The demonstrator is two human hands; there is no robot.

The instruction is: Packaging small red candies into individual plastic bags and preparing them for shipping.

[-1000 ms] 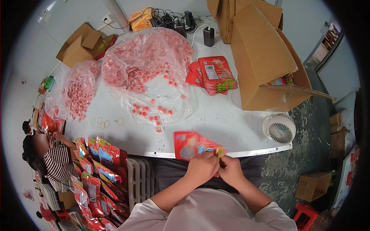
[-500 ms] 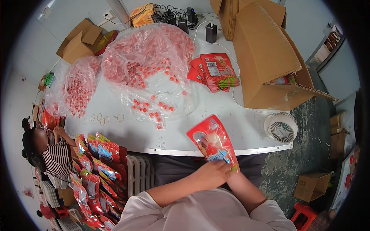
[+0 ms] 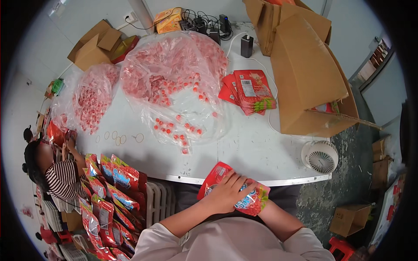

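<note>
A shiny red candy pouch (image 3: pixel 251 201) with blue lettering and green patches lies tilted in front of my waist, at the table's front edge. My left hand (image 3: pixel 226 192) rests across its face, fingers spread and stretched out flat over it. Behind the pouch's right end is my right hand; only the wrist (image 3: pixel 266 209) shows, and the fingers are hidden under the pouch. A large clear plastic bag (image 3: pixel 174 61) full of small red-and-white wrapped candies lies on the table (image 3: pixel 257 156) beyond. Right of the bag is a stack of flat red pouches (image 3: pixel 253 89).
A large cardboard box (image 3: pixel 305 82) and a white fan (image 3: pixel 321 157) stand at the right. Filled red pouches (image 3: pixel 115 200) crowd the left beside a person in a striped shirt (image 3: pixel 65 178). Rubber bands (image 3: pixel 119 138), another candy bag (image 3: pixel 91 98) and chargers (image 3: pixel 198 24) are on the table.
The pouch has come down closer to my body and turned flatter. My left hand has shifted from its lower end onto its face, with the fingers now spread.
</note>
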